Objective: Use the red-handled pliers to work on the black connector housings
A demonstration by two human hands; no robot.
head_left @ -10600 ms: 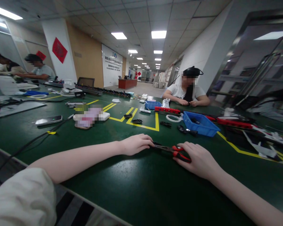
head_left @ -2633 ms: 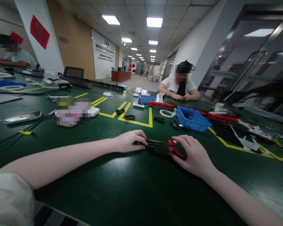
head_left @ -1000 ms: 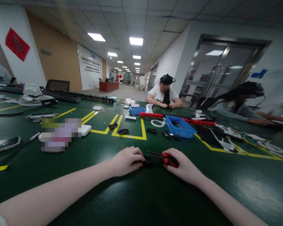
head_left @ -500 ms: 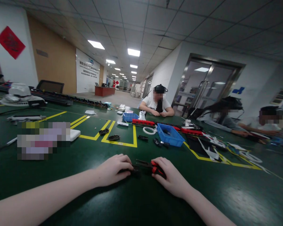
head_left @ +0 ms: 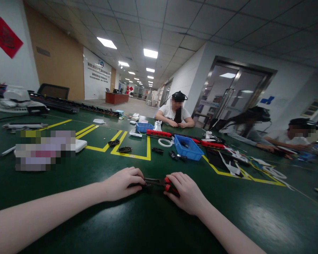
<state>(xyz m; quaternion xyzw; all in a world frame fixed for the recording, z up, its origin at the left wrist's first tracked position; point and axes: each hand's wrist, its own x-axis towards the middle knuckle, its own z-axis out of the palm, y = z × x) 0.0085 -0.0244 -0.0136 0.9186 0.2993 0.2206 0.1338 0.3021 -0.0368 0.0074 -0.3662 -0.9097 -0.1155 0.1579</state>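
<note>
"Well, what are the hands doing right now?"

"Both are resting on the green table (head_left: 137, 225) at about six o'clock in the view. The right hand (head_left: 187, 192) is curling tight around the red handles of the pliers (head_left: 159, 182), which are lying almost flat with their dark nose pointing toward nine o'clock."

"And the other one?"

"The left hand (head_left: 123, 183) is pinching narrow, its fingertips closing on a small black part (head_left: 146, 186) right at the pliers' nose. What the part is, I cannot tell; the fingers are covering most of it."

"What is lying around them?"

"A blue bin (head_left: 188, 148) is sitting at one o'clock from the hands, well apart from them, with a white ring (head_left: 165, 142) just beside it. Two black connectors (head_left: 125, 149) are lying at eleven o'clock inside the yellow tape lines (head_left: 148, 148). A person in a white shirt (head_left: 174, 114) is sitting at twelve o'clock, across the table."
</note>
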